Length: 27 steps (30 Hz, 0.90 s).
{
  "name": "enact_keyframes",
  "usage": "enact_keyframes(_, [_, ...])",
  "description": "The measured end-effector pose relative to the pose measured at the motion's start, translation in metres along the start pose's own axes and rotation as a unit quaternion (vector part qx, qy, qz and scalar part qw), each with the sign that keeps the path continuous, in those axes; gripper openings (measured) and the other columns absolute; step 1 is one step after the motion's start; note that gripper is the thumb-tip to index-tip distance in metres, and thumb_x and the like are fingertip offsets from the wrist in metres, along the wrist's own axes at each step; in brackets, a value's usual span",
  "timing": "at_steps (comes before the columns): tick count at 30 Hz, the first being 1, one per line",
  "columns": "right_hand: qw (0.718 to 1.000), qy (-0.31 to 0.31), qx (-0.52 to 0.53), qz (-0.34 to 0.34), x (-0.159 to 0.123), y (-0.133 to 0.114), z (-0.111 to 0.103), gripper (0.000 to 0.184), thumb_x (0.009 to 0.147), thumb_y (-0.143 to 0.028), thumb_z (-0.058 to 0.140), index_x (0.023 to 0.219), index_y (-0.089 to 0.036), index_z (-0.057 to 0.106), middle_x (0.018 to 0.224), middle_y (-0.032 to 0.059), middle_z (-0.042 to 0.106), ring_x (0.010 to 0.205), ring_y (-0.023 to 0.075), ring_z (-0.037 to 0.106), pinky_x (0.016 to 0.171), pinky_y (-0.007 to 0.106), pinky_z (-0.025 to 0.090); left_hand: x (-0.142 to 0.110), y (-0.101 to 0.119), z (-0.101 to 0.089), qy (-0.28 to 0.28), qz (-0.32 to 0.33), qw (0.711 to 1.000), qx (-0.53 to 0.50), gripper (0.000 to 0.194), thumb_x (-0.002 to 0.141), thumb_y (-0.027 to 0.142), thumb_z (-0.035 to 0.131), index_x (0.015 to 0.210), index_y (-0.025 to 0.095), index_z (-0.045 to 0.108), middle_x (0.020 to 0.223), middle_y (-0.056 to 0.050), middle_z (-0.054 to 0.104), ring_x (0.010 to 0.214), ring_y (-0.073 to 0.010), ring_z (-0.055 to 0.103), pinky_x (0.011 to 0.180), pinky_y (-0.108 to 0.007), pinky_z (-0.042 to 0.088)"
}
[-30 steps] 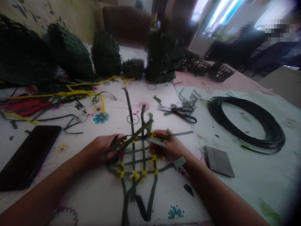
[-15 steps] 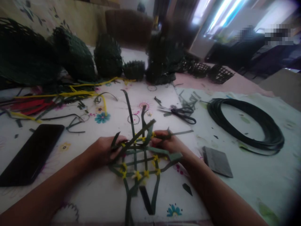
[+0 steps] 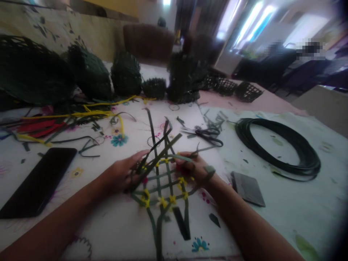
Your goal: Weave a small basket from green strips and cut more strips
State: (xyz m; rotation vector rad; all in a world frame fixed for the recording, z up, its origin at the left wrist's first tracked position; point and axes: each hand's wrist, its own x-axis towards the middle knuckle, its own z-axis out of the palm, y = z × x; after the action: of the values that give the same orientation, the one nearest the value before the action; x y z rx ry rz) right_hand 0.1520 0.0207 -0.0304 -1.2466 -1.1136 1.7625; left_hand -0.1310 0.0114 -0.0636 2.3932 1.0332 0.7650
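Between my hands, above the flowered cloth, is an open lattice of dark green flat strips (image 3: 160,189), tied at its crossings with yellow bits. Loose strip ends stick out all round it. My left hand (image 3: 123,173) is closed at the lattice's left edge, gripping strips that slant up to the right. My right hand (image 3: 192,167) pinches the right edge, its fingertips partly hidden behind a curved strip. A pair of scissors (image 3: 208,135) lies open beyond my right hand. Near my right forearm rests a flat grey block (image 3: 248,188).
A coil of dark strip (image 3: 280,159) lies at the right. To the left are a black phone (image 3: 40,181), yellow strips (image 3: 70,115) and red strips (image 3: 40,127). Several dark woven baskets (image 3: 126,74) line the back of the table. Strip offcuts are scattered about.
The view has shifted slightly. A strip by my left hand that bent back short now slants up and right across the lattice. My left index finger has stretched forward along it.
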Motion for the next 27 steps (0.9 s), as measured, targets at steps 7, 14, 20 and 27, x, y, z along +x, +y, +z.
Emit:
enact_keyframes(7, [0.993, -0.018, 0.117, 0.004, 0.001, 0.003, 0.001, 0.033, 0.063, -0.04, 0.08, 0.077, -0.017, 0.062, 0.059, -0.0033, 0.056, 0.05, 0.0129, 0.055, 0.048, 0.026, 0.047, 0.008, 0.024, -0.009, 0.03, 0.023, 0.999, -0.018, 0.022, 0.091, 0.027, 0.05, 0.095, 0.016, 0.069, 0.078, -0.008, 0.071, 0.068, -0.0145, 0.065, 0.064, -0.023, 0.052])
enact_keyframes(14, [0.99, 0.036, 0.098, -0.1, 0.009, 0.009, 0.001, 0.052, 0.069, -0.037, 0.077, 0.115, -0.021, 0.058, 0.082, -0.0002, 0.064, 0.06, 0.0129, 0.058, 0.053, 0.024, 0.046, 0.01, 0.024, -0.01, 0.137, -0.086, 0.986, 0.037, 0.013, 0.086, 0.025, 0.055, 0.082, 0.015, 0.063, 0.07, 0.0, 0.066, 0.061, -0.0107, 0.06, 0.061, -0.02, 0.046])
enact_keyframes(20, [0.937, 0.056, -0.24, -0.248, 0.009, 0.014, -0.005, 0.049, 0.08, -0.033, 0.067, 0.127, -0.022, 0.055, 0.086, 0.0015, 0.058, 0.072, 0.0166, 0.056, 0.063, 0.029, 0.047, 0.01, 0.024, -0.007, 0.145, -0.149, 0.972, 0.111, 0.012, 0.085, 0.023, 0.054, 0.077, 0.016, 0.059, 0.065, 0.002, 0.06, 0.059, -0.012, 0.057, 0.058, -0.022, 0.041])
enact_keyframes(27, [0.796, 0.011, -0.456, -0.398, 0.013, 0.016, -0.002, 0.055, 0.073, -0.036, 0.078, 0.125, -0.025, 0.062, 0.103, 0.0082, 0.053, 0.092, 0.0245, 0.057, 0.079, 0.037, 0.05, 0.009, 0.019, -0.005, 0.085, -0.051, 0.973, 0.207, 0.007, 0.083, 0.015, 0.057, 0.082, 0.017, 0.064, 0.078, -0.003, 0.066, 0.075, -0.0165, 0.058, 0.066, -0.026, 0.042])
